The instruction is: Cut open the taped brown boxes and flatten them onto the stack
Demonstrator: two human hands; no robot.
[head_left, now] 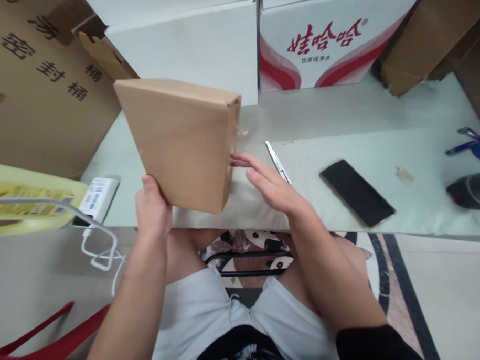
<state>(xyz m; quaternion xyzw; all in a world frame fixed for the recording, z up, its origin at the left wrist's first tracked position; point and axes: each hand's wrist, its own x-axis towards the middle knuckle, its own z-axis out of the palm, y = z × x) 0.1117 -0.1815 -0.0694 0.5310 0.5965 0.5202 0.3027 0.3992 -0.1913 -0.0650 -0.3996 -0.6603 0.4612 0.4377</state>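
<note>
A plain brown cardboard box (178,146) is held tilted above the pale table, its broad face turned toward me. My left hand (153,206) grips its lower left corner, thumb on the front face and the other fingers hidden behind. At the box's right side is my right hand (265,183), fingers stretched out and fingertips at the narrow edge, where a small bit of cord or torn card sticks out. Just beyond that hand, a utility knife (278,162) lies on the table. Farther right lies a black smartphone (357,193).
White cartons (197,52) and a red-and-white water carton (319,46) line the back. A large brown carton (42,99) stands left, near a yellow bottle (30,199) and a white power bank (99,199) with a cable. A dark cup (470,190) sits right.
</note>
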